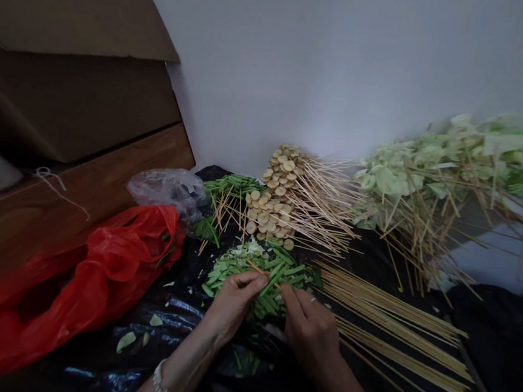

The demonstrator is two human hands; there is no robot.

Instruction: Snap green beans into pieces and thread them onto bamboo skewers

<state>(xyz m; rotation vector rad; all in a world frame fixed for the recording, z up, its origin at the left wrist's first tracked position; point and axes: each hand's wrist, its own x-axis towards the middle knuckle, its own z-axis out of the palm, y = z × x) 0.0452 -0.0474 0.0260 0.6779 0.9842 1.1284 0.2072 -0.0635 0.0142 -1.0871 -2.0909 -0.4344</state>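
My left hand (pixel 234 299) pinches a thin bamboo skewer (pixel 256 269) above a heap of cut green vegetable pieces (pixel 257 280). My right hand (pixel 310 332) sits just beside it, its fingertips against the heap's edge; what they touch is hidden. Behind the heap lies a pile of skewers threaded with round tan slices (pixel 275 191). Green-threaded skewers (pixel 229 186) lie to its left. A bundle of bare bamboo skewers (pixel 383 321) stretches to the right of my hands. Farther right, a large heap of skewers with pale green leafy pieces (pixel 441 171) leans by the wall.
A crumpled red plastic bag (pixel 95 266) and a clear plastic bag (pixel 169 189) lie left of the heap. A black plastic sheet (pixel 97 378) covers the work surface. A wooden board (pixel 54 211), a cardboard box (pixel 73 33) and a white wall (pixel 303 69) stand behind.
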